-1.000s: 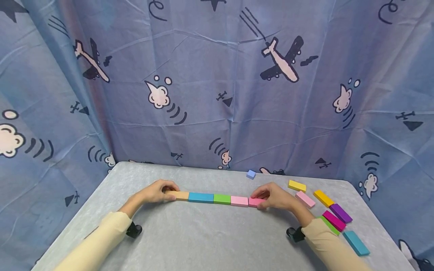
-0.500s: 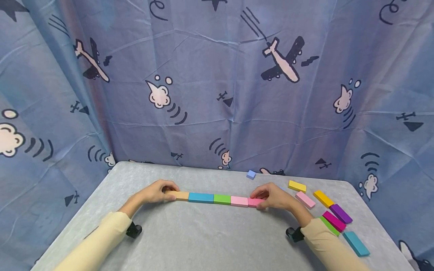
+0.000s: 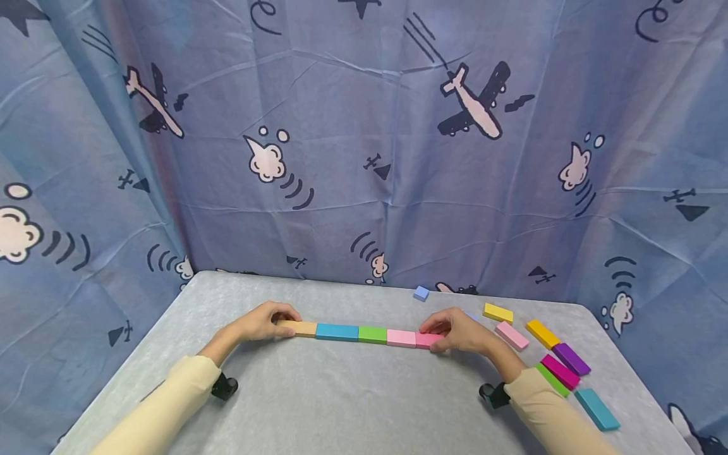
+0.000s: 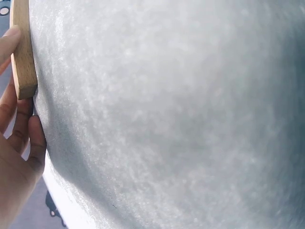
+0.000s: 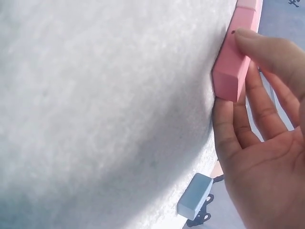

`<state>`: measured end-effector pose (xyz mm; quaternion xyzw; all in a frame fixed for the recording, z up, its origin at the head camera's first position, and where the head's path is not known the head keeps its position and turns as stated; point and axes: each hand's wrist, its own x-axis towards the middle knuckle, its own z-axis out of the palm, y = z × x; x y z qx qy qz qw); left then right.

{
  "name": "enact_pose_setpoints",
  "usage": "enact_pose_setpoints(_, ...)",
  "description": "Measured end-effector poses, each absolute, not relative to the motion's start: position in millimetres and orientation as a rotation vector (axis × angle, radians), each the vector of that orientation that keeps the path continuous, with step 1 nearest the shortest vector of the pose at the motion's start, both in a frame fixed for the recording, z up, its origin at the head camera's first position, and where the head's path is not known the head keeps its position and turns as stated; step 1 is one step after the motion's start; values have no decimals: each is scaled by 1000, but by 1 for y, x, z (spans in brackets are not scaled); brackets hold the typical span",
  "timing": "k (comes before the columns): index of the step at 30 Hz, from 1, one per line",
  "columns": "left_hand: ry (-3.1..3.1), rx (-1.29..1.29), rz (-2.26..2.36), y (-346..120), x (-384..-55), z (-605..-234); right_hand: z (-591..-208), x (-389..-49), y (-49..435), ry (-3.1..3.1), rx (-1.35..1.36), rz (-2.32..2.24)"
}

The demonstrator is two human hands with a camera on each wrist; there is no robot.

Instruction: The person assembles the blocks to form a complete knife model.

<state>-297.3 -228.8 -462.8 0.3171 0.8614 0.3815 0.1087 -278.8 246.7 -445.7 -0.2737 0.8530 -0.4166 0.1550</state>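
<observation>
Five coloured blocks lie end to end in a straight row across the table: a tan wooden block (image 3: 305, 329), a blue block (image 3: 337, 332), a green block (image 3: 372, 335), a light pink block (image 3: 401, 339) and a deeper pink block (image 3: 426, 340). At the row's left end, my left hand (image 3: 264, 321) pinches the tan block; its thumb lies along the near side in the left wrist view. My right hand (image 3: 463, 332) grips the deeper pink block at the other end, thumb on the near side. The deeper pink block touches the light pink one.
On the right of the grey table (image 3: 341, 404) lie several loose blocks, among them a yellow block (image 3: 498, 312), a purple block (image 3: 571, 358) and a teal block (image 3: 597, 409). A small blue block (image 3: 421, 293) sits by the back edge. A patterned curtain (image 3: 341, 158) hangs behind.
My right hand has slid the deeper pink block slightly left, closing the thin gap beside the light pink block. My left hand has stayed in place on the tan block.
</observation>
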Motion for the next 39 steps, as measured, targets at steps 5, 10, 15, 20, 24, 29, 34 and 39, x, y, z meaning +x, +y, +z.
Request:
enact_pose_setpoints(5, 2535, 924, 1122, -228, -297, -464, -447, -278, 254, 2448, -847, -1197)
enact_pose_setpoints(10, 2534, 932, 1122, -227, -297, -465, -442, -272, 272, 2465, -825, -1267)
enact_pose_setpoints(15, 2532, 920, 1123, -229, -297, -466, -433, -261, 294, 2514, -749, -1304)
enact_pose_setpoints(20, 2531, 903, 1126, -230, -298, -465, -429, -251, 314, 2509, -683, -1355)
enact_pose_setpoints(24, 2538, 891, 1119, -230, -298, -465, -429, -245, 329, 2494, -656, -1354)
enact_pose_setpoints(29, 2536, 889, 1119, -229, -299, -465, -431, -241, 348, 2524, -704, -1282)
enact_pose_setpoints(34, 2525, 882, 1126, -230, -299, -465, -433, -236, 366, 2521, -686, -1225)
enact_pose_setpoints(39, 2523, 888, 1125, -230, -301, -466, -433, -229, 376, 2482, -623, -1148)
